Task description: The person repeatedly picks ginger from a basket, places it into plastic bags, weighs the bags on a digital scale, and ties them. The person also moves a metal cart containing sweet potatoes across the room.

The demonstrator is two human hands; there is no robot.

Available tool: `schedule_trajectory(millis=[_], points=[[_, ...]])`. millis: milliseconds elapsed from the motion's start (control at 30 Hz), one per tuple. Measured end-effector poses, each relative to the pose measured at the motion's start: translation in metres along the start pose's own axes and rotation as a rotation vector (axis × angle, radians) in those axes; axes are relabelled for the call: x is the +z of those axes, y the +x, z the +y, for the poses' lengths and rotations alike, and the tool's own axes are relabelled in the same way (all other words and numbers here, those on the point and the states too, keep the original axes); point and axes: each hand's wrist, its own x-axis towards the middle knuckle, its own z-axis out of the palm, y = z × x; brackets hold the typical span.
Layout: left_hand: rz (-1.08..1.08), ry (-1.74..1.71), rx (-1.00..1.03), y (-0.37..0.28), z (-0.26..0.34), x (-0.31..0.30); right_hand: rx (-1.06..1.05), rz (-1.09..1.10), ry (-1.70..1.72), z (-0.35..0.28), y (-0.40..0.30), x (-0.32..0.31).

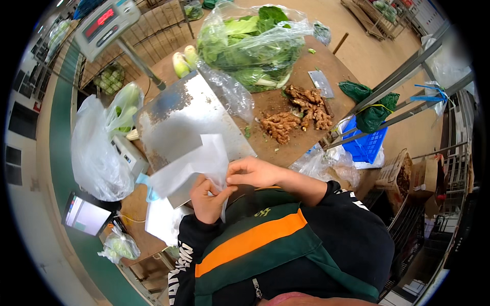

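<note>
Both hands pinch a thin whitish plastic bag [199, 160], held near my apron over the front edge of a worn metal scale platform [172, 118]. My left hand [208, 197] grips its lower part between thumb and fingers. Close beside it, my right hand [252, 172] has thumb and fingertips together at the bag's edge. Ginger roots [302, 111] lie in a heap on the brown table [264, 101], right of the platform. A cleaver [321, 83] lies behind the ginger. Leafy greens fill a large clear plastic bag [252, 49] at the back.
The scale's display [107, 26] stands on a post at the back left. White plastic bags [99, 153], a label printer [130, 157] and a screen [86, 214] are at the left. A metal frame [398, 95] and a blue crate [365, 139] are at the right.
</note>
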Motion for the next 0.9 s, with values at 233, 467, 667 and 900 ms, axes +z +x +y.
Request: schedule_trajectory(millis=[233,467,667,900], points=[[-0.32,0.027,-0.12,0.033,0.005,0.05,-0.449,0.141,-0.493,0.019,-0.011,-0.033],[0.086,-1.511,-0.63,0.04,-0.13,-0.092,-0.438,0.72,-1.05,0.032,-0.027,-0.148],[0.041,-0.218,-0.205,0.062,-0.003,0.017,-0.689,0.527,-0.925,0.008,-0.002,-0.106],[-0.013,0.831,-0.175,0.105,-0.029,-0.007,-0.52,0.635,-0.957,0.031,0.0,-0.2]])
